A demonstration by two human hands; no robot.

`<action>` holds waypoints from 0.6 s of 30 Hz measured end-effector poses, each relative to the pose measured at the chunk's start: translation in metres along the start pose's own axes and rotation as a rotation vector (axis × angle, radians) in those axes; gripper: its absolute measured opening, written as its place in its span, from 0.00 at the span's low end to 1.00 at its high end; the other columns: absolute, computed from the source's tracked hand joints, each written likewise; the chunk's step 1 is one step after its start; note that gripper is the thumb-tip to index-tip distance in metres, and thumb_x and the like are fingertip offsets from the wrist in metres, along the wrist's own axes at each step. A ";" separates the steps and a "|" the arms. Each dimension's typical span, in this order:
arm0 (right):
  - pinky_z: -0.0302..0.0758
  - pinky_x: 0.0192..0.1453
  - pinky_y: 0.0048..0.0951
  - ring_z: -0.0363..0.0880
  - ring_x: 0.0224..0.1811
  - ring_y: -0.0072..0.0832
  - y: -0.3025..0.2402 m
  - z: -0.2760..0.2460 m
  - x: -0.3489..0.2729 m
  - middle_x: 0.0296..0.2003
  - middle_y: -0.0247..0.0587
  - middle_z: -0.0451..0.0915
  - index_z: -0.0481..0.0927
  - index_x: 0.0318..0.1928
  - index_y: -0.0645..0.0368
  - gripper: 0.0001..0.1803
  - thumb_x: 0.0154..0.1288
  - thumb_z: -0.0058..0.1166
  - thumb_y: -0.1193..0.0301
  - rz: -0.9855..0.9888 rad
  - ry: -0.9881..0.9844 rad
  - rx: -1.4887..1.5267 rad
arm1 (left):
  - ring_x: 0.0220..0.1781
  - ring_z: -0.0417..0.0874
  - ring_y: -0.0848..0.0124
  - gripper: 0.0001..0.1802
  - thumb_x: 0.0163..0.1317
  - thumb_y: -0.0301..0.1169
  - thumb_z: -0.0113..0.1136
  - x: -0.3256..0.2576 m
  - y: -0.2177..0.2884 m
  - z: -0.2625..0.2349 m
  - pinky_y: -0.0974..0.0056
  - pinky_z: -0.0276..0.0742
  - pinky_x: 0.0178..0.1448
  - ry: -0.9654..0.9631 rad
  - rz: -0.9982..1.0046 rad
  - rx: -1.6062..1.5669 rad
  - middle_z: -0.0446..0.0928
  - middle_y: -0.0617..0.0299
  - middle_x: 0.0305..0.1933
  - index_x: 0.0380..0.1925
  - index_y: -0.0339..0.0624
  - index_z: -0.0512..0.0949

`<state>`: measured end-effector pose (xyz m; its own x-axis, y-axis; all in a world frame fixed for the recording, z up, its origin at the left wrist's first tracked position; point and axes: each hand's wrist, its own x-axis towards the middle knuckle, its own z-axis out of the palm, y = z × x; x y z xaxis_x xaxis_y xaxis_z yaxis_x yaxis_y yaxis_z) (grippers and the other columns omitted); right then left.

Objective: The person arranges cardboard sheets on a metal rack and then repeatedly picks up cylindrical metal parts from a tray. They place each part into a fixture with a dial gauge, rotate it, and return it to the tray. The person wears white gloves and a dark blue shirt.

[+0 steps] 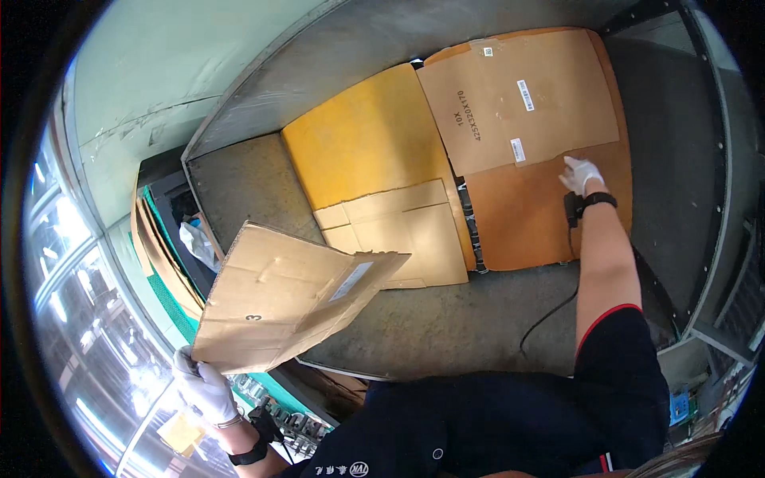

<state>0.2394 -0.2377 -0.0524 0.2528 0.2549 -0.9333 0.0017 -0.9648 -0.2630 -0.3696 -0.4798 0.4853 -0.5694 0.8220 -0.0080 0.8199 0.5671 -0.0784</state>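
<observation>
Left hand: the gloved left hand (205,388) is at the near left, fingers clenched on the near edge of a flattened cardboard sheet (287,295), holding it up off the surface.
Held cardboard: the sheet tilts up and away from the hand toward the right, with a pale label on its upper face. It hangs over the near left edge of the grey table (446,319).
Table: a grey metal surface with raised walls, curving away to the far side. A thin black cable (550,315) trails across its near right part.
Small cardboard piece: a pale flattened box piece (398,231) lies in the middle of the table, just beyond the held sheet.
Yellow cardboard: a yellow sheet (366,135) lies farther back, partly under the small piece.
Right hand: the gloved right hand (579,174) is at the far right, fingers spread flat and pressing down on a large brown cardboard sheet (526,103), gripping nothing.
Brown cardboard: it lies flat at the far right, touching the yellow sheet's edge.
</observation>
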 end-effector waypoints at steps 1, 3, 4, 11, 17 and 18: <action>0.77 0.67 0.45 0.69 0.69 0.49 0.012 0.012 0.004 0.69 0.57 0.67 0.67 0.68 0.62 0.30 0.72 0.58 0.65 0.097 -0.079 0.290 | 0.32 0.72 0.60 0.12 0.52 0.22 0.42 0.002 0.005 0.004 0.59 0.72 0.43 0.008 0.004 -0.033 0.72 0.53 0.31 0.35 0.34 0.74; 0.79 0.67 0.47 0.65 0.71 0.48 0.025 0.037 0.013 0.69 0.55 0.64 0.65 0.69 0.61 0.31 0.71 0.60 0.68 0.131 -0.154 0.518 | 0.32 0.73 0.61 0.12 0.52 0.22 0.42 0.005 0.018 0.013 0.60 0.72 0.43 -0.021 0.011 -0.001 0.73 0.53 0.31 0.36 0.34 0.74; 0.79 0.68 0.46 0.65 0.70 0.47 0.025 0.048 0.016 0.68 0.55 0.65 0.64 0.69 0.62 0.30 0.72 0.59 0.68 0.101 -0.162 0.599 | 0.32 0.73 0.61 0.12 0.52 0.22 0.42 0.007 0.023 0.017 0.60 0.73 0.43 -0.046 0.006 -0.014 0.73 0.53 0.31 0.36 0.34 0.74; 0.72 0.73 0.45 0.72 0.65 0.45 0.021 0.070 0.023 0.63 0.60 0.69 0.64 0.68 0.69 0.22 0.78 0.41 0.76 -0.045 -0.341 0.757 | 0.32 0.73 0.64 0.11 0.53 0.21 0.43 0.025 0.050 0.042 0.62 0.72 0.42 -0.060 0.017 -0.110 0.72 0.55 0.29 0.35 0.35 0.74; 0.78 0.66 0.38 0.80 0.56 0.39 0.022 0.068 0.019 0.57 0.50 0.75 0.68 0.64 0.65 0.25 0.73 0.57 0.68 -0.045 -0.147 0.463 | 0.32 0.72 0.68 0.12 0.52 0.18 0.40 0.029 0.060 0.063 0.65 0.71 0.42 -0.118 -0.006 -0.166 0.72 0.57 0.28 0.32 0.35 0.74; 0.79 0.64 0.38 0.81 0.54 0.37 0.022 0.069 0.020 0.56 0.49 0.76 0.69 0.63 0.64 0.23 0.73 0.57 0.68 -0.091 -0.086 0.338 | 0.32 0.72 0.69 0.12 0.52 0.18 0.40 0.028 0.061 0.063 0.66 0.71 0.42 -0.110 -0.019 -0.172 0.72 0.58 0.29 0.32 0.35 0.74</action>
<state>0.1783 -0.2491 -0.0940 0.1844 0.3573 -0.9156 -0.3033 -0.8654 -0.3988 -0.3398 -0.4255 0.4174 -0.5801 0.8060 -0.1176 0.8018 0.5905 0.0916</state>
